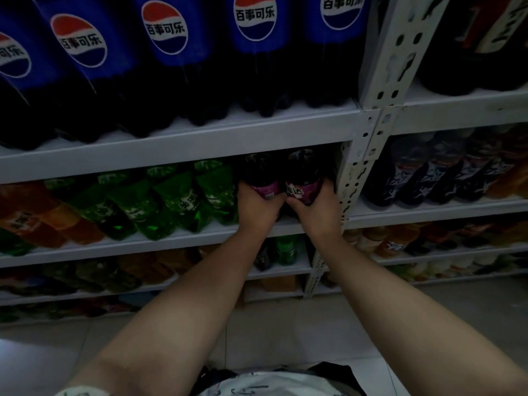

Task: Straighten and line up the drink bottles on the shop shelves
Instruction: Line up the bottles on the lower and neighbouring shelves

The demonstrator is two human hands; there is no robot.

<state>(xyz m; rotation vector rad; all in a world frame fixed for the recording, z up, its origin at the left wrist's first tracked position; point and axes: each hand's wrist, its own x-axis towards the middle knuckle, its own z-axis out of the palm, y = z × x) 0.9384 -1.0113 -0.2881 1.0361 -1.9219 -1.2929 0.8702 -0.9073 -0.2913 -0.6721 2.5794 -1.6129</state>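
In the head view, mid-frame on the white metal shelf (177, 238), one dark purple-labelled plastic bottle (257, 171) is clasped by the curled fingers of the left hand (257, 208) and its twin bottle (303, 170) likewise by the right hand (317, 214) (presumably so both are squared together).

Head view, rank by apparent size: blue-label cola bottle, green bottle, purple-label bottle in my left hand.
1. Blue-label cola bottle, clearly largest.
2-3. Green bottle and purple-label bottle look alike; left hand hides part, so unranked.
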